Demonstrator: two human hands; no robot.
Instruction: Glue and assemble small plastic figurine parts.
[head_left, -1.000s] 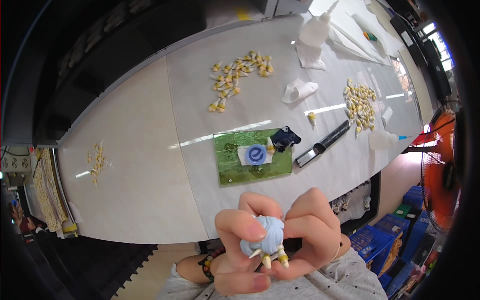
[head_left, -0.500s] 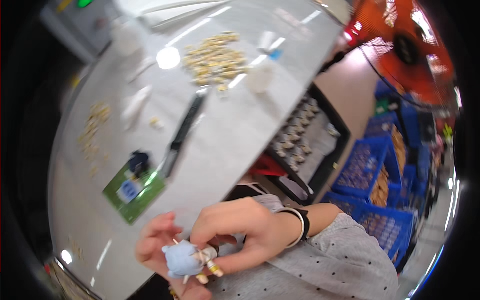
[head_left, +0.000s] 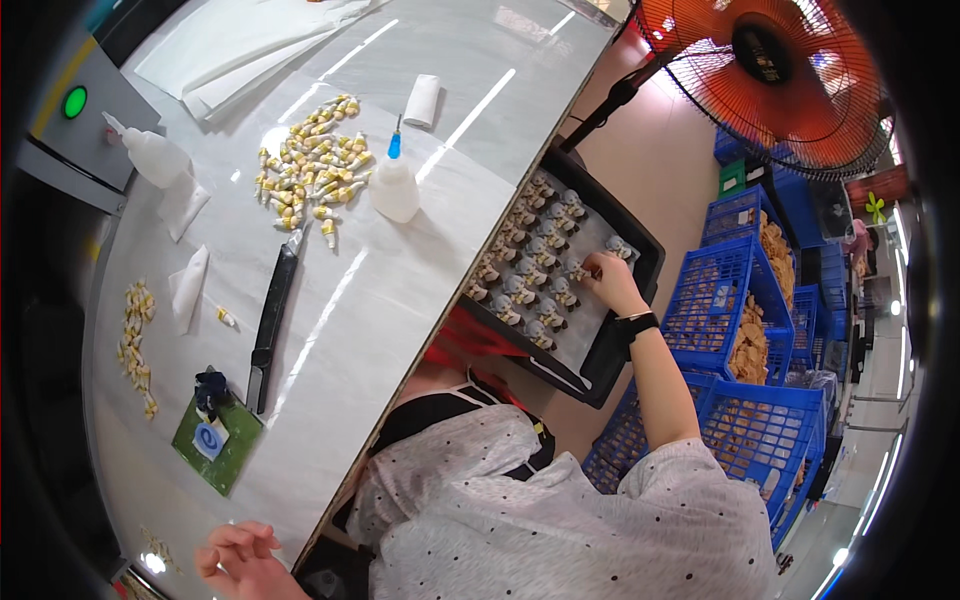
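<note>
Out to the right, my right hand (head_left: 612, 282) reaches over a black tray (head_left: 652, 262), its fingertips pinched on a small figurine (head_left: 576, 271). Rows of similar grey and white figurines (head_left: 520, 290) fill the tray's left and middle parts. One more figurine (head_left: 619, 246) lies just beyond my fingers, apart from the rows. Over the near left part of the grey table (head_left: 330, 400), my left hand (head_left: 240, 560) is raised with nothing in it, its fingers loosely bent and apart.
On the table are a black knife-like tool (head_left: 270, 325), a green mat (head_left: 228, 468), a blue-tipped squeeze bottle (head_left: 396, 192), another white bottle (head_left: 155, 158) and a pile of small yellow-white parts (head_left: 308, 165). Blue crates (head_left: 705, 310) and an orange fan (head_left: 765, 60) stand at the right.
My right hand has carried a figurine from in front of me to the tray on the right. My left hand has let go of it and moved left. The view has shifted.
</note>
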